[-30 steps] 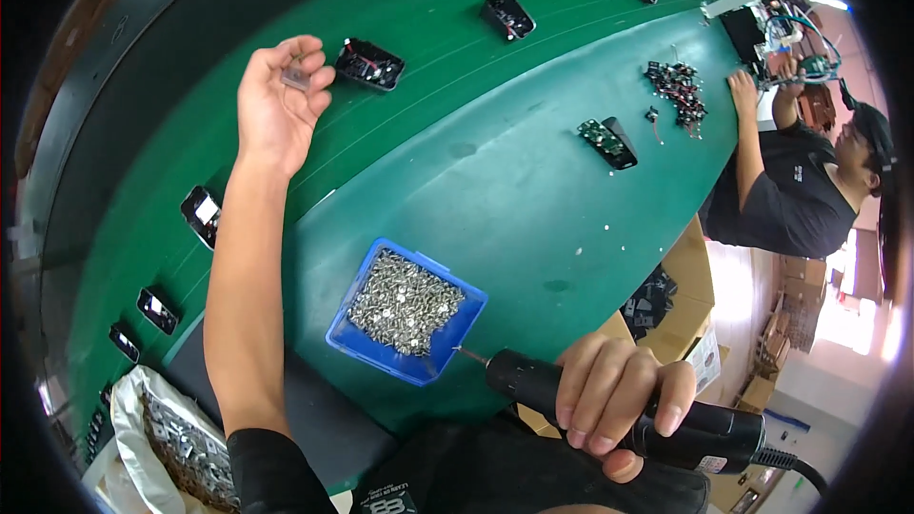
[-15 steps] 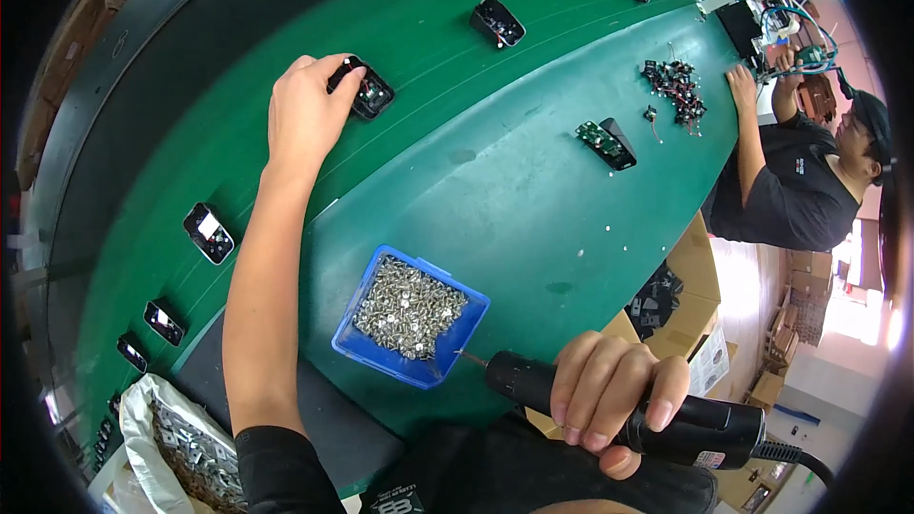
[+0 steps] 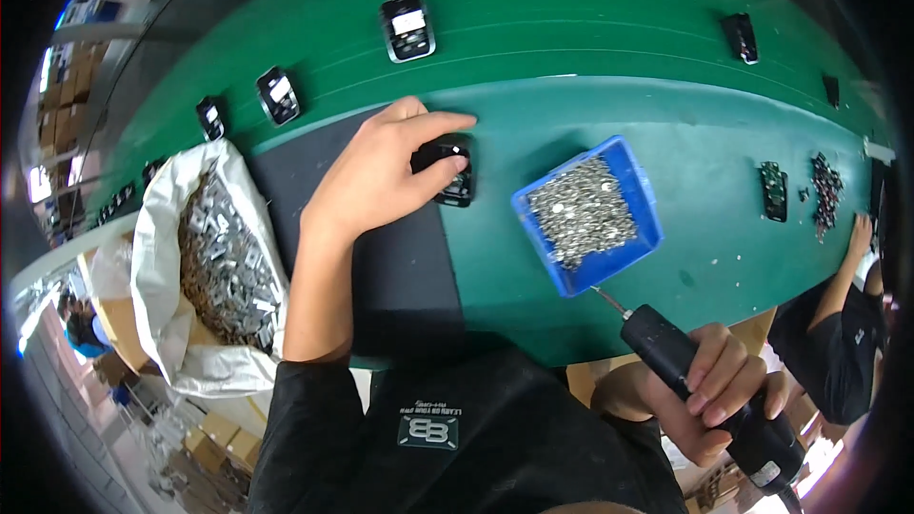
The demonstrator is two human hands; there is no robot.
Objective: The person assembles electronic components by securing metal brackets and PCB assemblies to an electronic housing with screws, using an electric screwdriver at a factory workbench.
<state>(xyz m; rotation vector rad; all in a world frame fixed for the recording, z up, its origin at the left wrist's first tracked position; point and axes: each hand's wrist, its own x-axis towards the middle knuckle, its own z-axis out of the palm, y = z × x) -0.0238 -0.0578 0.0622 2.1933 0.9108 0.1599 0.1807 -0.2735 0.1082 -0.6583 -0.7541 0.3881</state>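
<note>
My left hand (image 3: 373, 176) grips a black plastic housing (image 3: 461, 188) at the edge of a dark mat (image 3: 395, 271). The thumb lies over it, the index finger sticks out past it, and the other fingers are hidden. In my right hand (image 3: 719, 390) is a black electric screwdriver (image 3: 664, 346), tilted so its thin bit points up and left. The bit's tip is close to the near corner of a blue bin (image 3: 645, 214), which holds a heap of small silvery screws (image 3: 581, 211).
A white sack (image 3: 157, 266) of metal pieces stands at the left. Along the green belt (image 3: 571, 24) lie several similar housings (image 3: 408, 29). To the right are a circuit-board part (image 3: 773, 192), a pile of wired components (image 3: 826, 192) and a co-worker's arm (image 3: 838, 281).
My left hand has brought the housing off the belt to the mat's edge. My view has turned left, so the bin and screwdriver appear farther right. The right hand still holds the screwdriver.
</note>
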